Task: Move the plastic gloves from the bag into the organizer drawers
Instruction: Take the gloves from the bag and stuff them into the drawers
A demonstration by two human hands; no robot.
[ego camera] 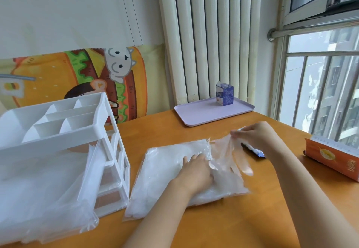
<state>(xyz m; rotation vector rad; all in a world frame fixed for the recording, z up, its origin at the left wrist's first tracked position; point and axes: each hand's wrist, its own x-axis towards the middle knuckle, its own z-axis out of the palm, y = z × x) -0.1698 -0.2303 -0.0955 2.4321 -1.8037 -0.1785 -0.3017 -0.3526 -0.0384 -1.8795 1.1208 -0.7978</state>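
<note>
Presses the bag (163, 172) down with a flat, straight-fingered left hand (195, 172). Pinches a clear glove (223, 150) in the right hand (256, 137), just right of the bag's open end.

- An orange wooden desk (252, 218) carries everything.
- A white organizer (58, 123) stands at its left side.
- A heap of clear plastic (42, 199) lies at the front left, against the organizer.
- A clear bag (165, 172) lies flat in the middle.
- A small dark wrapper (254, 151) lies just right of the bag.
- A lilac tray (198, 115) sits at the far edge.
- An orange box (334, 160) lies at the right edge.
</note>
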